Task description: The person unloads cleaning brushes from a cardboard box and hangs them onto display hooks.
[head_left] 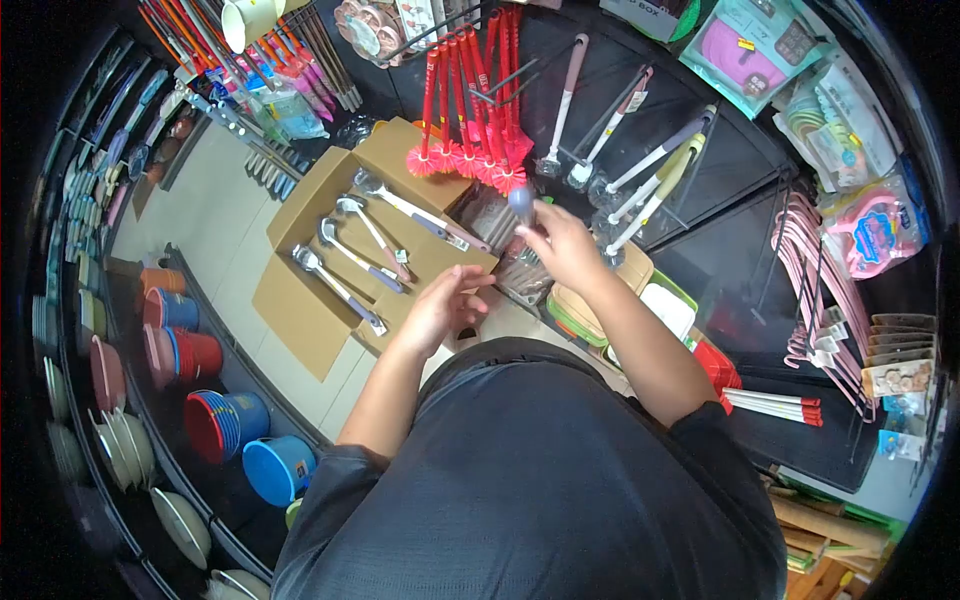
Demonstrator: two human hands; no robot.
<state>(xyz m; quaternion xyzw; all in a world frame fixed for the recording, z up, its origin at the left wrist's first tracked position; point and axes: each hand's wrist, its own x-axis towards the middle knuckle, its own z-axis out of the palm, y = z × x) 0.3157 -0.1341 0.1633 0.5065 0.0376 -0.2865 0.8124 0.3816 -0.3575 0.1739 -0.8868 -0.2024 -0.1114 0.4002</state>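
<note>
My right hand (565,250) is closed around a long-handled brush (521,203). Its rounded grey-purple handle end points up toward me, and the rest is mostly hidden. Over the near edge of an open cardboard box (310,230) is my left hand (450,305), fingers apart and loosely bent, holding nothing. Several brushes (355,270) with white shafts and grey, purple or pink handles lie slanted in the box. More brushes (610,130) of similar make hang from hooks on the black display panel, beyond my right hand.
Red brushes (475,100) with bristly pink heads hang behind the box. Pink hangers (815,290) and packaged goods line the right. Nested buckets (225,420) and basins stand on left shelves. Plastic containers (660,300) sit beneath my right forearm.
</note>
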